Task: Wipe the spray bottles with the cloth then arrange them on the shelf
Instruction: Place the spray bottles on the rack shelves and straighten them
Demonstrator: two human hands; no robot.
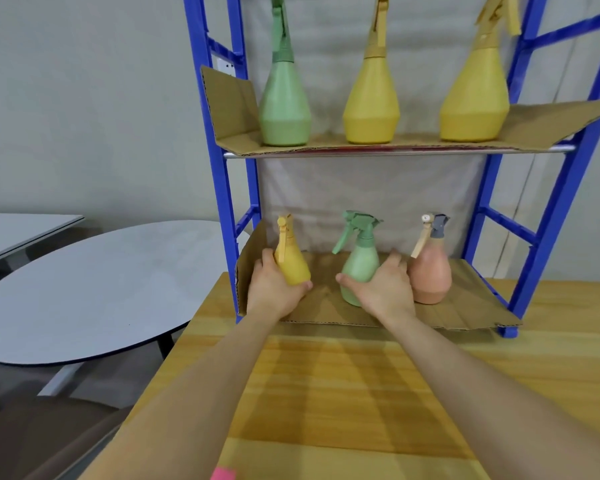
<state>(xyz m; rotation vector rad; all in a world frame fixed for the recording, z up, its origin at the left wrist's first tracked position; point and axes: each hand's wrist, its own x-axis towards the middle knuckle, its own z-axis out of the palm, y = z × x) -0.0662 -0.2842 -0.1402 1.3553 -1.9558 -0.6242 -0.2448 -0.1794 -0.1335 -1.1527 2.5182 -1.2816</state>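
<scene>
Your left hand point(274, 291) grips the small matte yellow bottle point(293, 263) hard by the upturned cardboard flap point(250, 265) at the lower shelf's point(471, 306) left edge, while your right hand point(383, 291) wraps the upright green bottle point(359, 263) just beside the pink bottle point(432, 277), with bare cardboard between the held two.

A plain, office-like workroom is suggested. A blue metal rack point(548, 237), lined with cardboard sheets point(465, 310), is set on the far end of a wooden table point(361, 393) and backed by a grey sheet point(361, 195). Grey-topped tables point(101, 289) are seen at left, against a bare wall point(84, 98).
</scene>
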